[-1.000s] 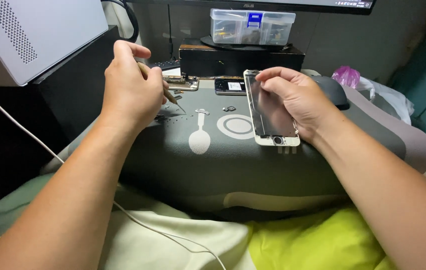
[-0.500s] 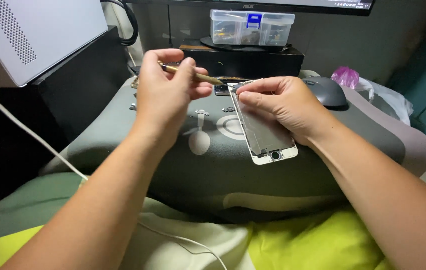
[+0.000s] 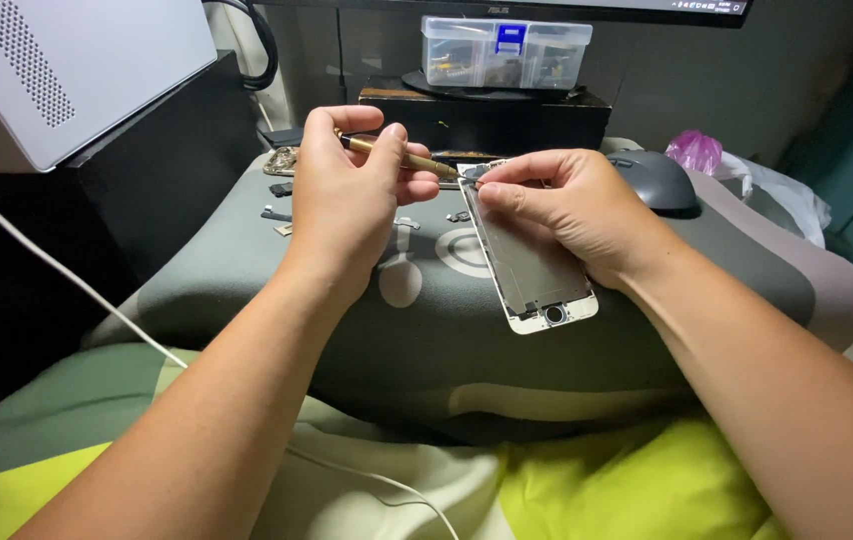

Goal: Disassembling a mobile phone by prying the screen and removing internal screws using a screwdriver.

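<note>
My left hand [image 3: 352, 200] is shut on a thin gold-coloured screwdriver [image 3: 397, 157], its tip pointing right at the top end of a white phone screen panel [image 3: 537, 275]. My right hand [image 3: 567, 205] grips that panel by its upper part and tilts it, back side up, over a grey-green cushion [image 3: 427, 330]. The round home-button hole shows at the panel's near end. Small loose phone parts [image 3: 282, 190] lie on the cushion left of my left hand.
A clear plastic parts box [image 3: 505, 50] with a blue latch stands on a black box at the back. A black mouse [image 3: 655, 180] sits at the right, a pink bag [image 3: 695, 150] behind it. A white perforated case [image 3: 67, 60] is at the left; a white cable [image 3: 67, 280] crosses below.
My left hand has lifted the screwdriver from the cushion and brought its tip to the panel's top. My right hand has turned the panel flatter, with its near end swung right.
</note>
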